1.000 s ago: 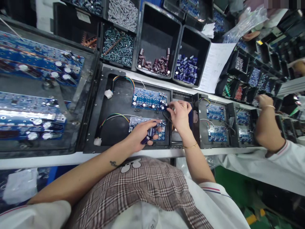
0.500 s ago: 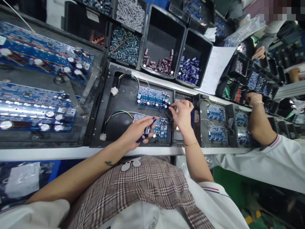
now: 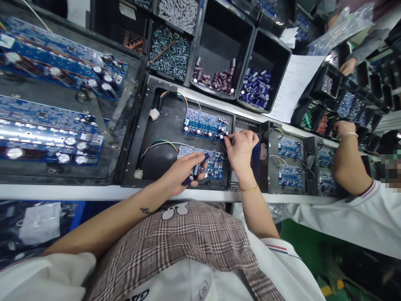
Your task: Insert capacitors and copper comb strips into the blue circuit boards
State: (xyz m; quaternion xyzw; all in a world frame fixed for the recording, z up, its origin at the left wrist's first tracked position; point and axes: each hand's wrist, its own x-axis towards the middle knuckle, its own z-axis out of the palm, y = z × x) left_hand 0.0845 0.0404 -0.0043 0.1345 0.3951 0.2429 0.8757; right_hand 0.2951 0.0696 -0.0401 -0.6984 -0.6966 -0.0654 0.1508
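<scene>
Several dark blue capacitors point(image 3: 196, 170) are bunched in my left hand point(image 3: 181, 171), its fingers curled round them. That hand is over the lower circuit board point(image 3: 216, 165), covering part of it. My right hand point(image 3: 240, 148) is pinched at the right end of the upper circuit board point(image 3: 200, 123), where its fingertips meet a dark capacitor point(image 3: 223, 136); the fingers partly hide it. Both boards lie in a black tray point(image 3: 156, 140), with coloured wires running from their left sides to white connectors point(image 3: 154, 114).
Behind the tray stand a bin of blue capacitors point(image 3: 255, 88), a bin of brown capacitors point(image 3: 217, 79) and a box of small green-grey parts point(image 3: 169, 54). Larger circuit boards point(image 3: 46, 129) lie at left. A co-worker's arm point(image 3: 349, 163) reaches over trays at right.
The view has shifted slightly, so the bench appears a little further right and higher. My right hand stays at the upper board's right end; my left hand still holds the capacitors.
</scene>
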